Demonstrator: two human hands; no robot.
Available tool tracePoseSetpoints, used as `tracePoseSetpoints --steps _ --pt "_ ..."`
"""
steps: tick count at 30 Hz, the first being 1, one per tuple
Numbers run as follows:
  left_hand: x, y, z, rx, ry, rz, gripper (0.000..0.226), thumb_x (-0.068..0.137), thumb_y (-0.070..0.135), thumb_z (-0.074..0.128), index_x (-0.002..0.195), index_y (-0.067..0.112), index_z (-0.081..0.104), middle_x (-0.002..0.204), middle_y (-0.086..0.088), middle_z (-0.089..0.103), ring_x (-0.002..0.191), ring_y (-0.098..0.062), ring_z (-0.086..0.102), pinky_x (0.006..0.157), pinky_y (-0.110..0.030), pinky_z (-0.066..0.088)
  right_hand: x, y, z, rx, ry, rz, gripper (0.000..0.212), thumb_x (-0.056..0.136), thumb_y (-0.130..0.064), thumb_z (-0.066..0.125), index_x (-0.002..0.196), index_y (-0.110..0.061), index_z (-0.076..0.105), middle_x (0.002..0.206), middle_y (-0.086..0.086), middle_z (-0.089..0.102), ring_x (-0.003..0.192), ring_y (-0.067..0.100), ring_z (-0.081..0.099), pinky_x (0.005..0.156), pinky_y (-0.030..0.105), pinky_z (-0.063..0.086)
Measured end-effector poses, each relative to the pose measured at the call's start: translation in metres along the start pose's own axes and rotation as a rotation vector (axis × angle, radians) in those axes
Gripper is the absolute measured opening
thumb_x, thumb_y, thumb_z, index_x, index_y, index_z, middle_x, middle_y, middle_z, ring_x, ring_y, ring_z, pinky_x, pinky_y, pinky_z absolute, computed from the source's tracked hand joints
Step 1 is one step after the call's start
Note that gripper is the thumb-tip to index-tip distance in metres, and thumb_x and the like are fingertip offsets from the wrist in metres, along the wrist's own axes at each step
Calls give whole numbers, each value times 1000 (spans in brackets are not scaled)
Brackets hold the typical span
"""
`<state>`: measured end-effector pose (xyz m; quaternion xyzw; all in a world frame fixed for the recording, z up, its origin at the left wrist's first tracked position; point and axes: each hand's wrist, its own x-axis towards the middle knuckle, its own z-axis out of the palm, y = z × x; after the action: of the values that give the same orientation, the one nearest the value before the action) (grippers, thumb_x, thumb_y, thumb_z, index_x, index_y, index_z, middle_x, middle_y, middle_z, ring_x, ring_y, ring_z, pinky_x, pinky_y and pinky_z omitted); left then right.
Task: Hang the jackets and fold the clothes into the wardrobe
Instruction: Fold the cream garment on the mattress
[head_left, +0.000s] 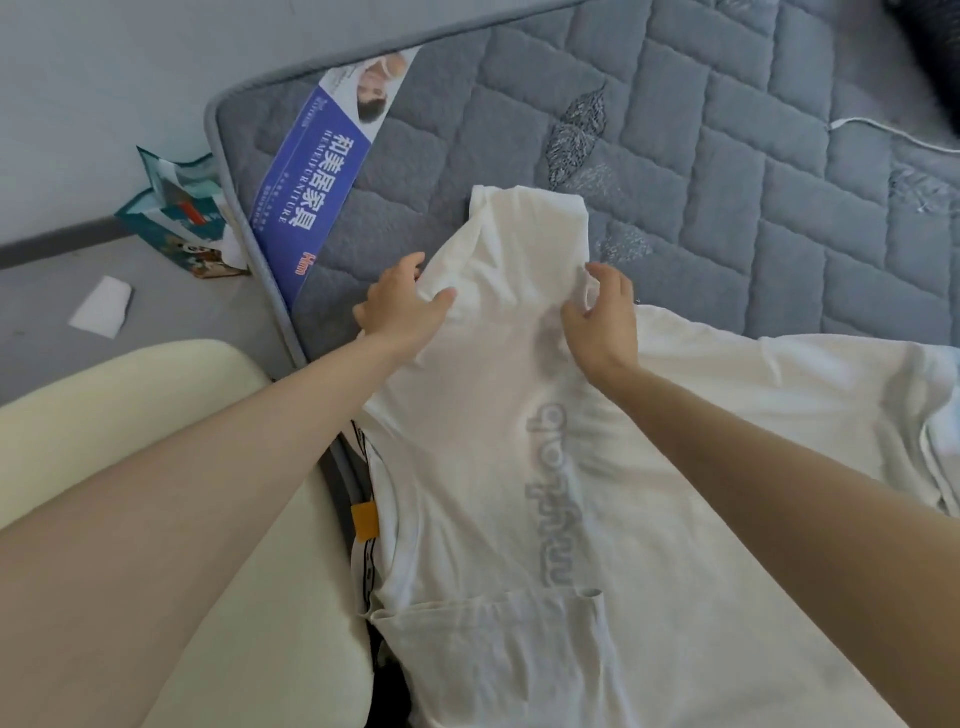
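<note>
Grey quilted mattress (727, 156) fills the view from 12 to 3 o'clock, with a blue label (311, 171) toward 10 o'clock. Left thumb (442, 298) lies on top of white cloth, the other fingers tucked beneath it: a pinch on the fold's left edge. Right fingers (597, 274) are curled, thumb drawn toward them, a ridge of cloth seemingly nipped between. Contact there is partly hidden, so that hold reads as likely, not certain. Outward, left hand (402, 312) and right hand (605, 317) sit level just above centre, one at either side of a flap (524, 228) that points to 12 o'clock. Flap is part of a white shirt (519, 561), spread on the mattress from centre down to 6 and out to 3 o'clock, grey print (556, 493) showing faintly through. Orange tag (365, 522) at the shirt's 9 o'clock edge, on something I cannot identify. Cream cushion (182, 441) at 8 o'clock; bag (174, 218) on the floor at 10. Judgement: thin, light, limp cloth with no stiffness. It will sag and crease wherever unsupported, and should not slide much on quilting. Best taken at two edge points, seam or hem, kept taut between the hands, then laid over and smoothed. Folding step in hand; wardrobe not in view.
</note>
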<state>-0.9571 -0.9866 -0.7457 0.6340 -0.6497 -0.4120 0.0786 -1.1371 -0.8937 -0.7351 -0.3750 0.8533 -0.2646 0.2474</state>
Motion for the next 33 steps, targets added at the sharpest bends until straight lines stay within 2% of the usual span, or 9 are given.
tracePoseSetpoints --steps 3,6,8,10,15,18,25,30,33 --pt "21 17 8 -62 8 -27 62 90 40 58 145 24 34 141 6 48 133 -24 37 108 -41 21 37 -10 1 254 -85 203 73 90 -15 55 152 -17 16 141 4 43 115 24 55 93 32 46" --pt "34 28 15 -68 -11 -14 60 89 34 60 143 26 36 137 5 50 130 -23 40 107 -39 22 62 -17 0 449 -175 388 67 87 -13 60 147 -16 29 86 4 56 60 15 51 50 23 41" --pt "38 36 16 -164 -22 -16 50 86 21 59 134 26 48 128 2 57 122 -24 48 109 -42 30 68 -28 -4 531 -201 413 17 84 -11 66 99 -14 59 60 1 43 48 14 37 42 17 28" --pt "35 40 13 -293 22 -4 32 83 12 54 111 24 63 113 -2 64 113 -27 55 103 -47 41 70 -31 -11 591 -204 407 23 80 -10 69 68 -18 52 52 -1 39 42 12 36 45 17 31" --pt "1 19 8 -226 117 72 33 88 6 52 70 32 61 110 -11 62 116 -37 48 98 -43 38 28 -4 -39 533 -268 169 17 78 5 65 88 -9 66 86 5 63 83 16 59 79 39 55" --pt "-38 -16 6 83 187 113 40 87 3 56 68 36 67 118 0 46 114 -27 37 92 -26 21 -11 28 -46 80 -347 -69 39 73 19 49 80 -10 74 105 4 66 97 13 58 79 7 42" --pt "-66 -22 9 -219 76 -190 16 92 18 50 106 13 58 100 -5 56 85 -19 54 79 -31 46 -38 44 -28 311 -84 410 10 90 -18 56 99 -18 56 104 2 64 98 26 62 92 43 51" --pt "-65 7 43 -352 -41 -424 56 85 46 63 115 0 50 108 -5 58 101 -25 57 85 -33 48 -37 20 -9 53 -213 338 98 63 -50 84 136 -17 28 134 7 41 120 25 43 97 40 42" --pt "-60 16 52 -574 74 -531 45 88 29 62 121 5 43 105 -3 52 96 -22 52 78 -28 40 -43 23 0 -395 -253 36 100 65 -45 82 140 -20 21 129 6 32 121 29 35 84 44 44"
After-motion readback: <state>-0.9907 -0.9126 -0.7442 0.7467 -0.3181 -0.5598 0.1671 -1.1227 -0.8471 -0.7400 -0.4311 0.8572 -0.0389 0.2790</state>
